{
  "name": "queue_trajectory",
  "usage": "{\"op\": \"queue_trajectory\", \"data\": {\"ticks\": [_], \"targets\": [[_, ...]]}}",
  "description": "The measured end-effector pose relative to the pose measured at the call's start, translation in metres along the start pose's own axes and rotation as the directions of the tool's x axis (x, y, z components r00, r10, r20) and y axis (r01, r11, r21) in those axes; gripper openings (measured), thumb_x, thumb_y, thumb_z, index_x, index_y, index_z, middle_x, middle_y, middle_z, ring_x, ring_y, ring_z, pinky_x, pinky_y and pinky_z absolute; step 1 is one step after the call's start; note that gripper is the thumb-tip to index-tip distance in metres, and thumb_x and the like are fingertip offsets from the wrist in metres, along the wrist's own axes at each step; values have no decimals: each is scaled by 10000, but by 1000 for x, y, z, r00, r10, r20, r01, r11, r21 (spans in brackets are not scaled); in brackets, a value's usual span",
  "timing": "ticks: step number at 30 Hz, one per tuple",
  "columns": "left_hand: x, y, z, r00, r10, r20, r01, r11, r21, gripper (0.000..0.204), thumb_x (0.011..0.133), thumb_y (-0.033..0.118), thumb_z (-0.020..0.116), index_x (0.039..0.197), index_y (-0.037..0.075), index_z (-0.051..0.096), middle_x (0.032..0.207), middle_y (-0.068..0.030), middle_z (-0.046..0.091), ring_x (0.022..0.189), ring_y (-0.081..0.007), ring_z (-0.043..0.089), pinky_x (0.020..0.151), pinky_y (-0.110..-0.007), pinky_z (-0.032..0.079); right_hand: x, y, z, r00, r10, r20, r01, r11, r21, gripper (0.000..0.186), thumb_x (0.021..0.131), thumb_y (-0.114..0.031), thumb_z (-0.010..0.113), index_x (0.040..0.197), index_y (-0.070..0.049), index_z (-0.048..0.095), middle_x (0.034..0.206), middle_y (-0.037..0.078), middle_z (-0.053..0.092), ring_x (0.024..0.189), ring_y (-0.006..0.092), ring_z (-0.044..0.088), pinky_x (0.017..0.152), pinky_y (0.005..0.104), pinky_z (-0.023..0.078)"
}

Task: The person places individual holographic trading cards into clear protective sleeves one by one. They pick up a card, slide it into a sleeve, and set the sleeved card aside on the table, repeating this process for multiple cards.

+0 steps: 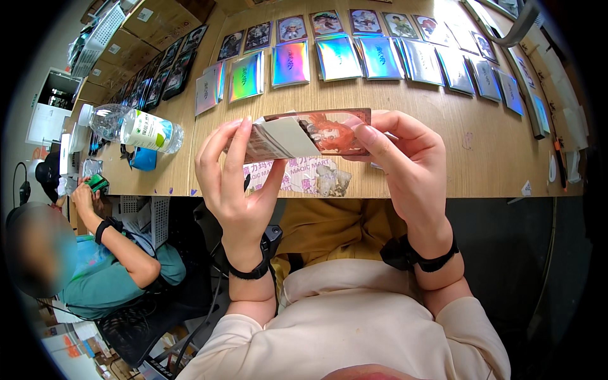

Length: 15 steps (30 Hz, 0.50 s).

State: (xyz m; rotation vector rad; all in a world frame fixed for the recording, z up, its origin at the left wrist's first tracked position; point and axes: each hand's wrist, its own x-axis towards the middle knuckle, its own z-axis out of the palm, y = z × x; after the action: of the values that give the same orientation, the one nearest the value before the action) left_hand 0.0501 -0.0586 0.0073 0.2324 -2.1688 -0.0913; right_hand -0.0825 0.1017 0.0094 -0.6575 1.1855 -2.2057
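Note:
Both hands are raised over the table's near edge. My left hand [231, 177] grips a pale, printed flat packet [276, 140], thumb beneath and fingers at its left end. My right hand [405, 158] pinches an illustrated card [330, 135] with a reddish figure, which lies against the packet's right part; whether it is partly inside I cannot tell. Under them lies a sheet with pink lettering [294, 177], partly hidden. Beyond stand rows of shiny holographic packets [290, 63] and illustrated cards [326, 24].
Plastic bottles [152, 132], a blue object [144, 158], dark packs [161, 85] and cartons [130, 38] fill the table's left side. A co-worker [120, 266] sits left, holding a green item [97, 184]. A metal rail [535, 114] edges the wooden tabletop [487, 152] at right.

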Motion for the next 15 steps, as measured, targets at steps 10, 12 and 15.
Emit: {"op": "queue_trajectory", "data": {"ticks": [10,12,15], "targets": [[-3,3,-2,992,52,115,-46,997,-55,735,592,92,873,1272,68,594,1100,-122,558,992,-295,572,831,-375,489,-5,-6,4,990,-134,55,141,974,-180,138,948,8,580,1040,100,626,935,97,694,874,112,667,782,239,550],[-3,5,-3,991,30,132,-18,996,-91,706,596,104,868,1250,70,602,1091,-117,554,967,-287,573,809,-371,494,-6,-8,5,989,-135,59,144,973,-179,137,948,11,580,1041,102,624,931,94,693,873,108,664,779,237,547],[-3,10,-3,990,-22,136,48,980,-192,659,595,113,862,1203,59,613,1082,-113,554,919,-272,579,770,-362,507,-8,-10,6,990,-128,58,135,981,-142,140,947,11,582,1046,101,622,924,89,691,865,104,660,772,233,542]]}}
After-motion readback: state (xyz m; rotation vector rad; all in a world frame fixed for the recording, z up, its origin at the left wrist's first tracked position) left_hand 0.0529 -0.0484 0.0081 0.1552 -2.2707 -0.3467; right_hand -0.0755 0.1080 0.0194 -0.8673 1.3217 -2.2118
